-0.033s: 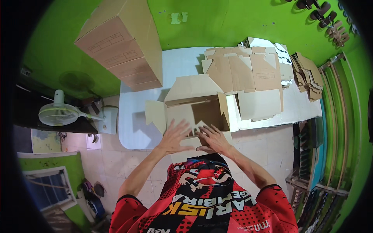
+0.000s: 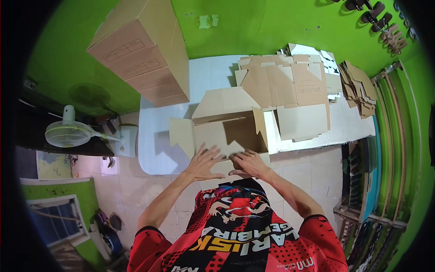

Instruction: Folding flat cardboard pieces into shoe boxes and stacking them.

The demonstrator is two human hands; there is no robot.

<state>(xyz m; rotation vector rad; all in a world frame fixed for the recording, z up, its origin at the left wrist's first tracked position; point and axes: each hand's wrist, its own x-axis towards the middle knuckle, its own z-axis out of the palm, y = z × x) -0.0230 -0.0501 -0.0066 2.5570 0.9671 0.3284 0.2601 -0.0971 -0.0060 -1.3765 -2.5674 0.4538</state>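
An open cardboard box (image 2: pixel 213 131) stands at the near edge of the white table, its far flap (image 2: pixel 225 100) and side flaps folded outward. My left hand (image 2: pixel 204 164) lies over the near left part of the box, fingers spread and thumb pointing right. At the near wall, right of the middle, my right hand (image 2: pixel 248 164) has its fingers bent over the edge and its thumb on the near side. The near flap (image 2: pixel 213 182) slopes toward my body, partly covered by both hands. What the right fingertips touch inside is hidden.
Stacked cardboard boxes (image 2: pixel 140 59) rise at the back left of the white table (image 2: pixel 156 149). Flat cardboard sheets (image 2: pixel 290 86) pile up right of the open box, with more folded cardboard (image 2: pixel 360 88) beyond. A fan (image 2: pixel 68 131) stands at left, a wooden rack (image 2: pixel 389 145) at right.
My right hand's fingers, stretched into the box before, have drawn back and bent at the near wall. My left hand has shifted slightly toward me, fingers still spread. The box stays put.
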